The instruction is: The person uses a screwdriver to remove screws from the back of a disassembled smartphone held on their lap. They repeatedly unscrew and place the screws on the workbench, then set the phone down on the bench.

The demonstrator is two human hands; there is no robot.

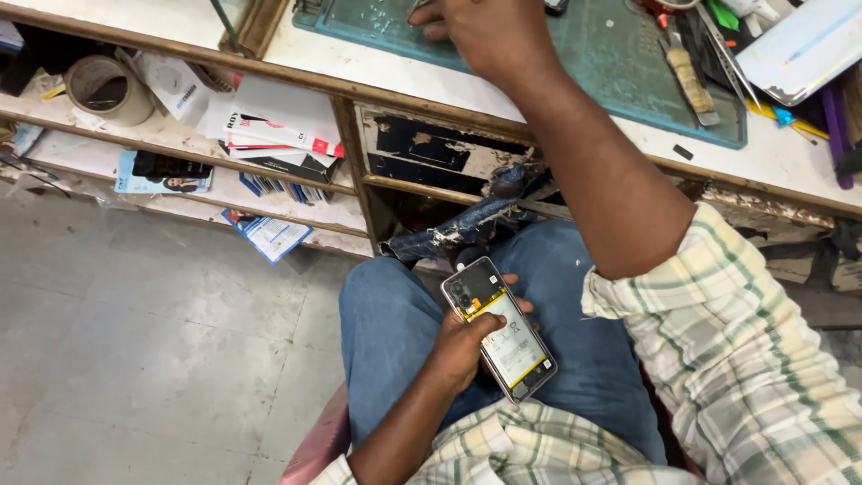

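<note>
Item 1: my left hand [460,348], low over my lap, fingers curled around an opened phone [499,329] with its back cover off, battery side up and tilted toward me, presumably so the insides stay in view. Item 2: my right hand [485,31], stretched up onto the green work mat [620,67] on the bench; its fingertips run past the top edge, so I cannot tell whether it pinches anything. Item 3: hand tools [690,79] lying at the mat's right end, within reach. Item 4: a tape roll [108,90] and printed boxes [283,135] on the shelf to the left.
</note>
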